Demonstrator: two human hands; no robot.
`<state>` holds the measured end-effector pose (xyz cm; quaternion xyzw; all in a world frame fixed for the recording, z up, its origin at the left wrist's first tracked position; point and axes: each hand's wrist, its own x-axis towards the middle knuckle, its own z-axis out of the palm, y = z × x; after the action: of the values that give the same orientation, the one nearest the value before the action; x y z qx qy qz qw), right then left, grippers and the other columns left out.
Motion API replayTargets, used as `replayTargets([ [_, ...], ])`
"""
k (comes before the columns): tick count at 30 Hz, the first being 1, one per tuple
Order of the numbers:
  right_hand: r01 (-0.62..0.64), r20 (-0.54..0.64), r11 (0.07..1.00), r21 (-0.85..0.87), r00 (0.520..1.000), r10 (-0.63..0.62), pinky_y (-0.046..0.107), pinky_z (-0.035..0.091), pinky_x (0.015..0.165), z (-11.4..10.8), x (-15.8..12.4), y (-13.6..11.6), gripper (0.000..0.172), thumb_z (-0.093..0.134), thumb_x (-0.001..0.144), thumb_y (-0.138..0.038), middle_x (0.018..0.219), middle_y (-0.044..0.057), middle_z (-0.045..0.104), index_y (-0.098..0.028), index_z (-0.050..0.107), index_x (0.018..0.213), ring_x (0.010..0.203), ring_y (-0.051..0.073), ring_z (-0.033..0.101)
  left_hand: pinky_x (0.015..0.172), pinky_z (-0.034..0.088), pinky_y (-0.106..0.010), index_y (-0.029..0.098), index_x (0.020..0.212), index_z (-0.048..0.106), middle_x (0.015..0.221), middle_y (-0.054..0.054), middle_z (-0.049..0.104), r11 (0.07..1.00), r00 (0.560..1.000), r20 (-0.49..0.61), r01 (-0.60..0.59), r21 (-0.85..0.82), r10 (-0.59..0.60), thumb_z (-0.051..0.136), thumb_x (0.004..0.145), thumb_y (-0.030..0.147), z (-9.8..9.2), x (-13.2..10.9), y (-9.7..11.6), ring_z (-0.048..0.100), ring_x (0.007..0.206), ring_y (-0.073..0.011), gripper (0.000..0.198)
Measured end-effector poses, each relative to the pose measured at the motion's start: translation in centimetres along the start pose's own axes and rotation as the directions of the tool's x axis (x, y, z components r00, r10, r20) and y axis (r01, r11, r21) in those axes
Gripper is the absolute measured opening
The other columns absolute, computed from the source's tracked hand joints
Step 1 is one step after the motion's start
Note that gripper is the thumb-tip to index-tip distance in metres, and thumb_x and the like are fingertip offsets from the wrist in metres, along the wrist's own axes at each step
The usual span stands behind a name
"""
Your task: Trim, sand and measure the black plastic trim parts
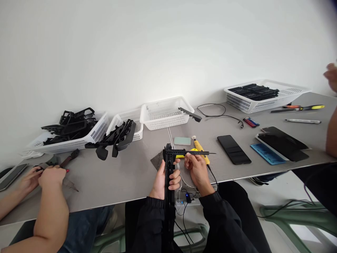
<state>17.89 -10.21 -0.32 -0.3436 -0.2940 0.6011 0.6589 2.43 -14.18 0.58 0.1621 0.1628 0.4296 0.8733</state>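
My left hand [158,181] is wrapped around a long black plastic part [169,196] held upright over the table edge. Across the part's upper end lies a black vernier caliper [200,153], its jaws against the part and its thin rod sticking out to the right. My right hand [197,169] pinches the caliper's beam between thumb and fingers. Exactly where the jaws touch is too small to make out. Just behind my right hand, a yellow rotary tool [201,150] with a small disc tip lies on the table, its cable hanging over the edge.
White baskets [165,123] line the wall; a basket at the right [247,107] holds black parts. A phone [233,150], a blue tray [267,153] and a marker [302,121] lie to the right. At the left, a co-worker's hands [50,175] handle a tool. Cables hang below the edge.
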Motion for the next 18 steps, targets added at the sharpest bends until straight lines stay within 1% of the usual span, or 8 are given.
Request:
replayTargets([
  [5, -0.039, 0.004, 0.999, 0.005, 0.999, 0.039, 0.028, 0.024, 0.045, 0.03, -0.18, -0.09, 0.046, 0.084, 0.083, -0.047, 0.054, -0.007, 0.043, -0.024, 0.049, 0.065, 0.046, 0.009, 0.032, 0.036, 0.018, -0.014, 0.021, 0.129, 0.067, 0.063, 0.007, 0.033, 1.000, 1.000, 0.005, -0.011, 0.004, 0.011, 0.063, 0.097, 0.066, -0.10, -0.01, 0.02, 0.021, 0.047, -0.0079, 0.055],
  [8, -0.050, 0.007, 0.999, 0.007, 0.999, 0.050, 0.027, 0.021, 0.043, 0.02, -0.26, -0.10, 0.047, 0.084, 0.083, -0.048, 0.051, -0.009, 0.040, -0.024, 0.047, 0.067, 0.044, 0.008, 0.029, 0.036, 0.018, -0.014, 0.021, 0.128, 0.068, 0.063, 0.007, 0.033, 1.000, 1.000, 0.009, -0.012, 0.003, 0.012, 0.064, 0.096, 0.066, -0.08, 0.00, 0.01, 0.020, 0.047, -0.0077, 0.054],
  [14, -0.035, -0.008, 0.999, 0.022, 0.999, 0.036, 0.025, 0.024, 0.043, 0.07, -0.24, -0.13, 0.045, 0.084, 0.082, -0.047, 0.052, -0.008, 0.046, -0.023, 0.049, 0.068, 0.044, 0.008, 0.032, 0.036, 0.017, -0.014, 0.022, 0.127, 0.069, 0.063, 0.008, 0.033, 1.000, 1.000, 0.017, -0.005, 0.001, 0.005, 0.067, 0.095, 0.065, -0.07, 0.04, 0.00, 0.018, 0.047, -0.0074, 0.053],
  [18, -0.020, -0.005, 0.998, 0.054, 1.000, 0.020, 0.023, 0.029, 0.045, 0.11, -0.08, -0.23, 0.039, 0.086, 0.081, -0.047, 0.055, -0.009, 0.050, -0.024, 0.055, 0.078, 0.045, 0.007, 0.035, 0.036, 0.017, -0.014, 0.023, 0.126, 0.069, 0.063, 0.007, 0.033, 1.000, 1.000, 0.012, -0.003, 0.003, 0.003, 0.065, 0.097, 0.063, -0.18, 0.06, 0.02, 0.019, 0.047, -0.0076, 0.050],
])
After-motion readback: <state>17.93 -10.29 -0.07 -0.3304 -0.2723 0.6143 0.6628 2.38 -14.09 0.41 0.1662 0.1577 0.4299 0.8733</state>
